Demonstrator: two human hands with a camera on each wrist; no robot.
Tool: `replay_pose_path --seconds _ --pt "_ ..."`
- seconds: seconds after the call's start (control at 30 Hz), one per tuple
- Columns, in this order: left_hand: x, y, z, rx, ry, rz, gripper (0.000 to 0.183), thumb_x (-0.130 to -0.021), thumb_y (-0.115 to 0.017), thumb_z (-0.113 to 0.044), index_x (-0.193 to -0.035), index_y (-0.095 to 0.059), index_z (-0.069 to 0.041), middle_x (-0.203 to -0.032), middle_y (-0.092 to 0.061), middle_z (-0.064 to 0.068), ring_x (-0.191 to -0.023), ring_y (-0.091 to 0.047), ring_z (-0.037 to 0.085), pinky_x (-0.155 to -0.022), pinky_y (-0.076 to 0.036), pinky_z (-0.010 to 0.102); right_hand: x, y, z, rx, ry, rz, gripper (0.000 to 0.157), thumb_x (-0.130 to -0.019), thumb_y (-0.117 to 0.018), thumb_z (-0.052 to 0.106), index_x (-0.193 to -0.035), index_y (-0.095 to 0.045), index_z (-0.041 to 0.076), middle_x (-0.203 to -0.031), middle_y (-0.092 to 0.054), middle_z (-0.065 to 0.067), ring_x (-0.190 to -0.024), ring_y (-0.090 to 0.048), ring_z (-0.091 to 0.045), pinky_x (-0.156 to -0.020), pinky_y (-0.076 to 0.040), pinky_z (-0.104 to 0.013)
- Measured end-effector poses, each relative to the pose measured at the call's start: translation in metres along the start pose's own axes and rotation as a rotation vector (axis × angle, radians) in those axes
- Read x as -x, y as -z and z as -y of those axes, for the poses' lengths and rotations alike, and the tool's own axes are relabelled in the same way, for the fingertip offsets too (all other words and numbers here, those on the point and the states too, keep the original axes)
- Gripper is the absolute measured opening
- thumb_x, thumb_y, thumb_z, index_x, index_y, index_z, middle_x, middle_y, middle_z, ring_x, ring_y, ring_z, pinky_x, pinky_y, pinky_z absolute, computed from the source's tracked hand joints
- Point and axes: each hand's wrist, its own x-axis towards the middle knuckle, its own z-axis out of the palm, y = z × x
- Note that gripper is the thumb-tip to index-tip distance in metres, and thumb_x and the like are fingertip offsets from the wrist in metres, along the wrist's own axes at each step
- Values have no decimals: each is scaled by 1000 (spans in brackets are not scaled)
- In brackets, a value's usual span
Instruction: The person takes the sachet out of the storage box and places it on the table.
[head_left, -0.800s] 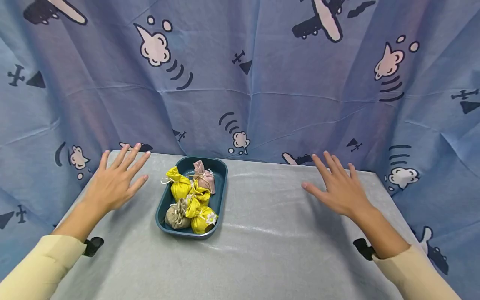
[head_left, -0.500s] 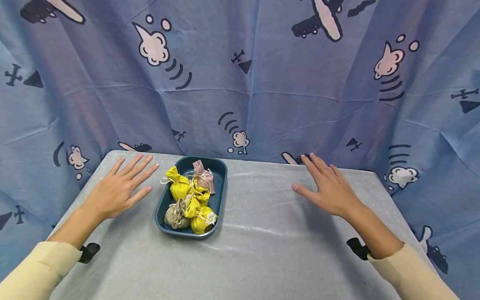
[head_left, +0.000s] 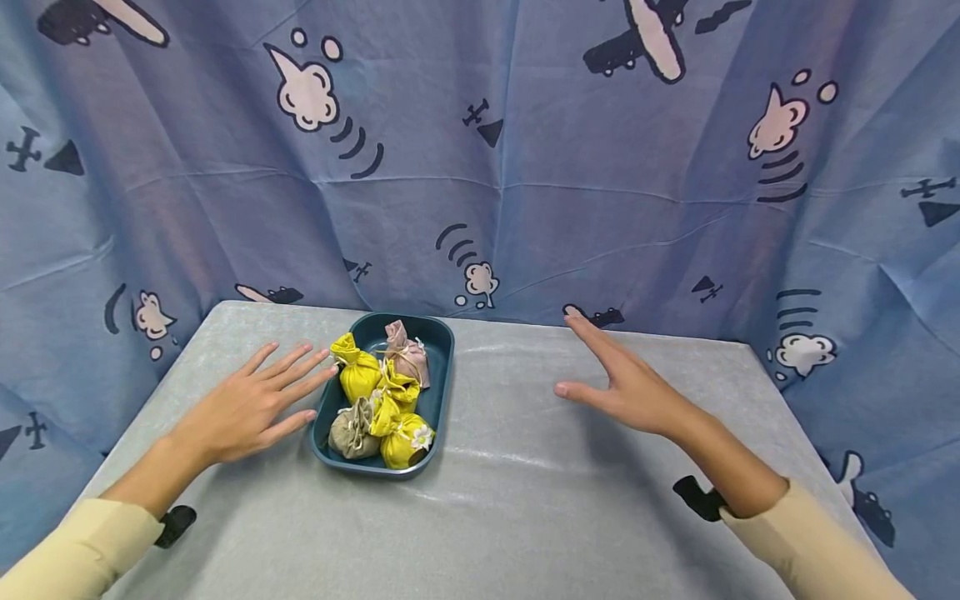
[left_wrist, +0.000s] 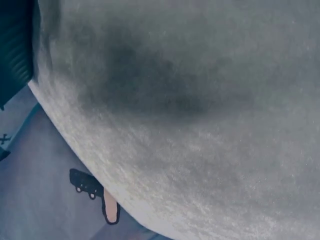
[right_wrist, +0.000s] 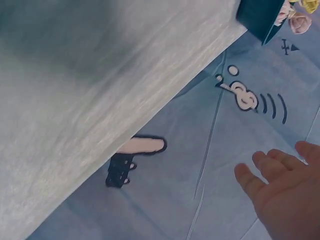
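Note:
A dark teal tray (head_left: 442, 400) stands left of the table's middle with several small drawstring pouches in it. Among them are a yellow pouch (head_left: 361, 377) at its left, a pink pouch (head_left: 411, 358) at the back, a grey-beige pouch (head_left: 351, 431) at the front left and a yellow pouch with a white flower (head_left: 405, 443) at the front right. My left hand (head_left: 243, 410) hovers with spread fingers by the tray's left side; its fingertips overlap the rim in the head view, and contact cannot be told. Over the right half my right hand (head_left: 637, 385) hangs with straight fingers, holding nothing.
The table (head_left: 510, 500) has a pale grey cover. A blue curtain (head_left: 585, 167) printed with planes and clouds hangs behind it and along both sides. Black straps sit at both wrists.
My left hand has moved right and toward the front, to the tray's side. The right hand has shifted left, inward, and turned more edge-on. Tray and pouches have stayed put.

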Motion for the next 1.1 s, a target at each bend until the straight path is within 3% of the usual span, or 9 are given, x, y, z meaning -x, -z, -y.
replay_pose_path --seconds 0.13,0.3,0.5,0.67,0.73,0.87,0.97,1.1 --pt "1 -3 -3 5 -24 7 59 -102 -48 -47 -151 -46 -14 -157 -39 9 -142 -38 33 -123 -6 46 -2 -4 5 -101 -3 14 94 -89 -73 46 -161 -15 31 -167 -10 1 -149 -22 -34 -110 -27 -68" --pt "0 -7 -7 42 -26 62 60 -100 -53 -46 -152 -45 -15 -157 -38 9 -143 -37 32 -123 -5 45 -5 -8 11 -222 27 7 92 -87 -78 37 -160 -24 22 -162 -29 -5 -145 -33 -32 -113 -31 -57" --pt "-1 -9 -11 70 -35 92 59 -100 -55 -44 -151 -45 -15 -157 -38 8 -143 -36 32 -117 -20 53 -12 -16 18 -353 99 -5 87 -83 -82 26 -155 -35 11 -154 -43 -8 -141 -41 -24 -114 -35 -38" --pt "-2 -9 -14 82 -33 108 59 -100 -54 -45 -151 -46 -16 -158 -38 7 -144 -35 32 -112 -26 57 -16 -25 23 -409 108 -12 82 -82 -83 22 -152 -41 12 -148 -50 -6 -137 -47 -21 -111 -39 -32" --pt "-2 -9 -15 89 -25 112 59 -101 -53 -45 -151 -46 -16 -158 -38 7 -144 -34 32 -114 -25 57 -17 -28 26 -420 113 -7 80 -82 -83 22 -151 -43 11 -147 -52 -7 -136 -49 -22 -110 -40 -33" --pt "0 -10 -15 106 -23 105 59 -101 -53 -44 -151 -45 -15 -158 -37 9 -144 -35 33 -123 -6 45 -19 -33 32 -439 124 10 78 -83 -83 22 -150 -44 11 -146 -53 -8 -135 -50 -23 -110 -41 -36" --pt "1 -12 -14 116 -28 90 60 -100 -55 -43 -152 -44 -15 -158 -37 9 -144 -35 34 -121 8 33 -20 -37 37 -450 136 20 78 -82 -83 21 -149 -45 10 -146 -53 -8 -134 -50 -24 -109 -41 -36" --pt "3 -14 -13 121 -21 89 63 -99 -56 -44 -154 -41 -16 -159 -36 8 -144 -34 33 -120 10 31 -23 -41 43 -474 153 35 76 -82 -83 18 -148 -47 9 -145 -53 -8 -135 -50 -24 -109 -41 -35"
